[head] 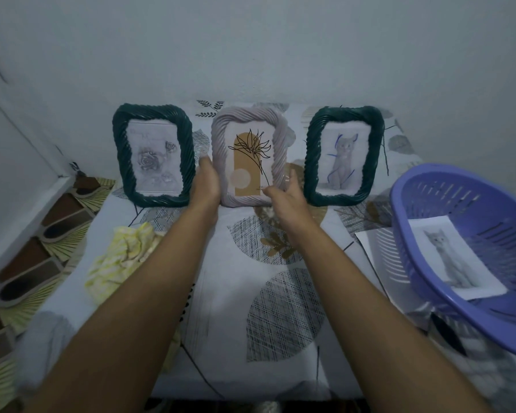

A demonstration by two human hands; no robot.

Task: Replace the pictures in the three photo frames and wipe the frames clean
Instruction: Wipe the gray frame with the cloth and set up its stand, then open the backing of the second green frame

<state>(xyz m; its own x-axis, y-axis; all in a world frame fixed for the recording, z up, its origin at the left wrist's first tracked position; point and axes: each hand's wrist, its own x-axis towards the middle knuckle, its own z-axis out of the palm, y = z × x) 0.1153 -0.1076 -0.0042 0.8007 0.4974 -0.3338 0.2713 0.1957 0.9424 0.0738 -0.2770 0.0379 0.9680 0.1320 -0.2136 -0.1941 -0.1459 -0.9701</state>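
Observation:
Three twisted-rim photo frames stand upright against the wall. The left dark green frame (120,162) holds a grey rose picture. The middle pale pink frame (248,114) shows a line-drawn plant on tan shapes. The right dark green frame (312,162) holds a grey cat picture. My left hand (206,183) grips the pink frame's lower left edge. My right hand (283,198) holds its lower right corner, thumb in front and fingers up along the side. A crumpled yellow cloth (122,254) lies on the table at the left.
A purple plastic basket (405,204) sits at the right with a cat print (453,257) inside and a white sheet (370,242) under its edge. The table wears a leaf-patterned cover (280,308). Patterned floor tiles (42,263) run along the left.

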